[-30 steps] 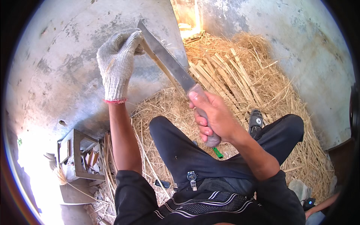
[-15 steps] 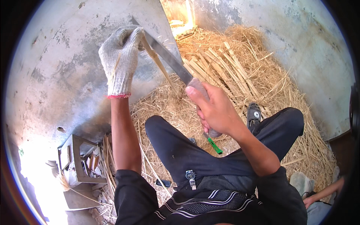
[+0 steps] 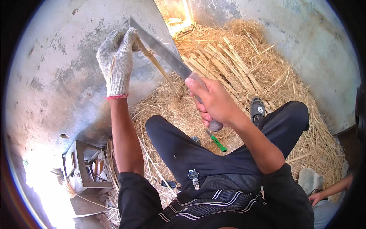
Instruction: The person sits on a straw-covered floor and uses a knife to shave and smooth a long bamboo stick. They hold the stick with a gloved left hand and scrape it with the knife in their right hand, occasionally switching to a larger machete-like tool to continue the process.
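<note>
My left hand point(image 3: 116, 63), in a white knitted glove with a red cuff, is raised and closed round the upper end of a thin split strip point(image 3: 155, 62), likely bamboo or wood. The strip slants down to the right, and a thin sliver clings to the glove. My bare right hand point(image 3: 213, 101) grips the grey handle of a long knife point(image 3: 164, 51). Its broad blade points up and left, beside the strip; whether the edge touches it I cannot tell. Small shavings show along the blade.
Split strips point(image 3: 225, 68) lie on a heap of straw-like shavings point(image 3: 282, 91) ahead. A green-handled tool point(image 3: 218, 143) lies between my legs; a watch point(image 3: 193, 178) rests on my lap. A wooden frame box point(image 3: 85, 164) stands left. Another person's hand point(image 3: 316, 197) shows at lower right.
Both hands have shifted slightly left in view, my right hand with the knife moving up a little. More of the blade tip now shows past the glove.
</note>
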{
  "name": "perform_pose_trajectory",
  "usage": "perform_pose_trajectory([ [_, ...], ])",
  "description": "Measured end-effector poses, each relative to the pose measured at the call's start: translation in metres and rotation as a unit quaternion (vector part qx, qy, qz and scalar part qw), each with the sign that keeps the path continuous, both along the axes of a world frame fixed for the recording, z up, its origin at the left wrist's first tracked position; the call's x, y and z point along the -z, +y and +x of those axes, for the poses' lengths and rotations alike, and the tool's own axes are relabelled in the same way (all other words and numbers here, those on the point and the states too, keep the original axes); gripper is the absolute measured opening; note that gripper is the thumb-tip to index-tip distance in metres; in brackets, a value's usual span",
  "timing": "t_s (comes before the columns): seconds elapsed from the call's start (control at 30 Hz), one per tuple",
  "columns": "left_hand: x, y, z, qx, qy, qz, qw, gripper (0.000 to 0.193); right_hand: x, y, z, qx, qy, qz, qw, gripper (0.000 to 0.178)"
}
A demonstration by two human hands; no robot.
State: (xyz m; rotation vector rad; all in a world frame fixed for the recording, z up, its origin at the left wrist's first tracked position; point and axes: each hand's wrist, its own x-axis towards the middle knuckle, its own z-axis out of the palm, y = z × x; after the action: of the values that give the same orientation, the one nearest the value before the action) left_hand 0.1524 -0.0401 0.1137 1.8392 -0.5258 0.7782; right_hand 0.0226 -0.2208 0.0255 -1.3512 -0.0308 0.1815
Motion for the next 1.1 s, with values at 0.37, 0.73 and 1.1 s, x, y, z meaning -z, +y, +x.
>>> perform_pose_trajectory([
  [0.37, 0.003, -0.009, 0.011, -0.001, 0.003, 0.026, 1.0, 0.017, 0.04, 0.02, 0.019, 0.088, -0.098, -0.15, 0.98, 0.039],
  [0.73, 0.01, -0.016, 0.012, 0.028, 0.053, -0.076, 0.995, 0.022, 0.04, 0.035, 0.009, 0.202, -0.205, -0.262, 0.921, 0.043],
  [1.1, -0.011, -0.006, 0.014, 0.051, 0.088, -0.017, 0.995, 0.022, 0.021, -0.003, 0.022, -0.067, 0.049, 0.068, 0.994, 0.044],
])
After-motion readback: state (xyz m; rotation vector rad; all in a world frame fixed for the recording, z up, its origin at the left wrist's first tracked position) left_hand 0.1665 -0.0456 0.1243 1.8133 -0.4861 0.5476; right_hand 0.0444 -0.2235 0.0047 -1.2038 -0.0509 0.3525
